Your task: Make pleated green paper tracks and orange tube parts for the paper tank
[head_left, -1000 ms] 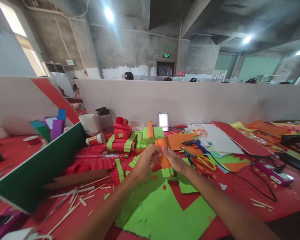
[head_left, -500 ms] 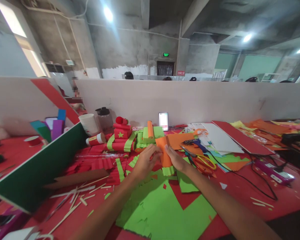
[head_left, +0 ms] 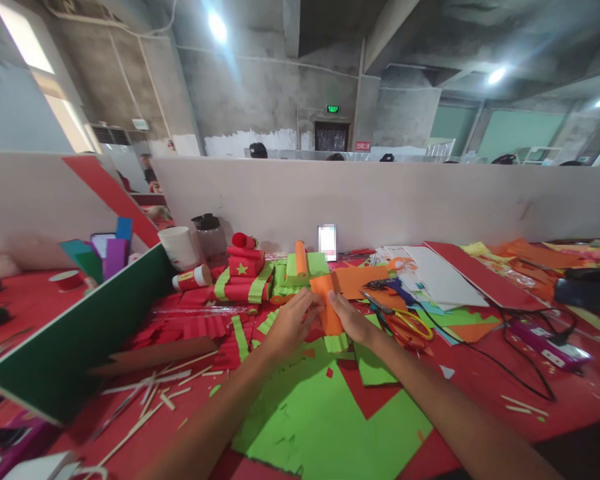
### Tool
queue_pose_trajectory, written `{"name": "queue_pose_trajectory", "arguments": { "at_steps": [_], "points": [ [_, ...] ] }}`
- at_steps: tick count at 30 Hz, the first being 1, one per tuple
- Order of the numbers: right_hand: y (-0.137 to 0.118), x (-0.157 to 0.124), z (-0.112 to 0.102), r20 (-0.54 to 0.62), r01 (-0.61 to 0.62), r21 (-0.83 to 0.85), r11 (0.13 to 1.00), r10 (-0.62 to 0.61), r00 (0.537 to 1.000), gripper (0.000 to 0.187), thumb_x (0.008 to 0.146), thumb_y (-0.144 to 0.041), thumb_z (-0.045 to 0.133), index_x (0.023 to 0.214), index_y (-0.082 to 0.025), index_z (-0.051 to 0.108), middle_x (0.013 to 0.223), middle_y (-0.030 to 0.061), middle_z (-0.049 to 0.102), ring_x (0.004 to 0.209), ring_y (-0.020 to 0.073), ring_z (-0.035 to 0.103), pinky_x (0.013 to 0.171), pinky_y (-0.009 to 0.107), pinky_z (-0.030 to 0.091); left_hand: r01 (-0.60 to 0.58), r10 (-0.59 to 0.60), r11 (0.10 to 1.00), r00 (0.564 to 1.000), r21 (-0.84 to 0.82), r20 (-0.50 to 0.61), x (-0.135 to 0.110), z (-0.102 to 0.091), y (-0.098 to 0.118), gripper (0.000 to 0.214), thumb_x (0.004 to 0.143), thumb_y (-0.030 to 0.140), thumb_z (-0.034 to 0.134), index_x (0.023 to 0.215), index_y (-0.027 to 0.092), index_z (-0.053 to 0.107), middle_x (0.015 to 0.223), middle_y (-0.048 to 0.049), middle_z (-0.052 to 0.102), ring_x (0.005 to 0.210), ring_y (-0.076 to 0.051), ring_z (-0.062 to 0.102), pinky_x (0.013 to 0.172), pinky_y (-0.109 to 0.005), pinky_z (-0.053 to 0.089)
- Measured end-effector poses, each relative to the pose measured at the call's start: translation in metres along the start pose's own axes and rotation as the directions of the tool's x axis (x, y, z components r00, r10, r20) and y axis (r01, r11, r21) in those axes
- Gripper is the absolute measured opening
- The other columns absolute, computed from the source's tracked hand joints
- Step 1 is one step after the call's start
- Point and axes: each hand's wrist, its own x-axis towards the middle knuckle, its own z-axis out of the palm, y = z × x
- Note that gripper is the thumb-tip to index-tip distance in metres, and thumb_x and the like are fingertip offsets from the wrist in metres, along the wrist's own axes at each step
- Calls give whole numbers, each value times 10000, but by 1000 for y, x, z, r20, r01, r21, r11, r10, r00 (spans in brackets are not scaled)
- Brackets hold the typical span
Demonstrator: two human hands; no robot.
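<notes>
Between my two hands is a piece of orange paper (head_left: 329, 308), upright in its long direction over the green sheet. My left hand (head_left: 295, 323) grips its left edge with curled fingers. My right hand (head_left: 354, 320) holds the right side, the thumb lying on its face. Just below the orange paper sits a fringed green strip (head_left: 337, 343). Beyond my hands stands a green and red paper model with an orange roll (head_left: 301, 259) on top and a red block bearing a yellow star (head_left: 242, 269).
Scissors (head_left: 420, 323) and a blue glue gun (head_left: 400, 289) lie right of my hands, near a purple power strip (head_left: 547, 343). A green board (head_left: 90, 333) leans on the left, beside scattered thin sticks (head_left: 150, 407). A lit phone (head_left: 327, 243) stands against the partition (head_left: 380, 200).
My hands and the orange paper have barely moved. At the far right edge a dark shape has shifted, baring more of the table there.
</notes>
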Motion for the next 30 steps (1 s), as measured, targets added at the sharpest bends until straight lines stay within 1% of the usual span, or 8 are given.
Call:
{"name": "queue_pose_trajectory", "arguments": {
  "at_steps": [5,10,12,16,18,21,24,30],
  "points": [
    [5,1,-1,5,-29,5,1000,29,1000,549,921,-610,343,1257,-224,542,1320,55,546,1283,235,422,1129,452,241,3,-4,1000,999,24,39,0,-1,2,155,951,196,357,930,194,511,870,-23,525,755,-144,513,701,-252,424],
    [4,1,-3,15,-47,42,998,46,999,541,915,-602,371,1252,-219,553,1311,53,557,1268,249,440,1106,434,286,43,-44,999,998,28,43,0,-1,1,136,948,239,384,929,195,511,862,-23,556,762,-152,523,688,-259,421],
    [1,1,-2,7,-32,55,998,32,999,536,916,-589,386,1294,-233,520,1324,50,550,1294,242,413,1113,430,275,64,-65,998,997,12,31,1,-1,0,126,946,252,400,931,197,513,858,-19,568,763,-151,532,686,-258,423],
    [-6,2,0,-11,33,62,998,-33,999,543,933,-549,393,1400,-271,392,1405,34,472,1366,206,312,1150,409,202,71,-70,997,997,-12,5,1,-1,-2,116,935,277,439,910,197,520,841,-17,583,758,-152,548,688,-259,431],
    [-8,1,1,2,55,52,997,-55,998,560,936,-551,383,1426,-282,344,1412,31,463,1372,199,303,1154,403,196,71,-71,997,997,-11,-3,2,-1,-2,114,930,272,446,906,198,530,840,-19,595,757,-154,556,688,-261,434],
    [-8,0,1,27,75,28,997,-75,997,587,937,-557,371,1449,-282,291,1387,34,489,1355,198,337,1143,394,237,78,-78,997,997,-10,4,2,-1,-1,121,931,255,431,923,204,540,844,-20,610,752,-157,566,689,-265,438],
    [-7,-1,2,26,88,-9,996,-87,996,580,947,-540,359,1457,-280,263,1358,41,514,1330,197,374,1125,383,277,86,-86,996,996,-8,13,2,-3,1,134,936,263,417,922,203,537,841,-21,614,743,-157,565,690,-267,436],
    [-7,-2,1,22,100,-78,992,-99,995,557,951,-527,357,1436,-259,300,1347,59,514,1283,208,430,1105,384,301,64,-64,998,998,-2,26,2,-5,1,163,938,311,423,914,191,531,851,-36,603,754,-164,558,692,-277,438]
  ]
}}
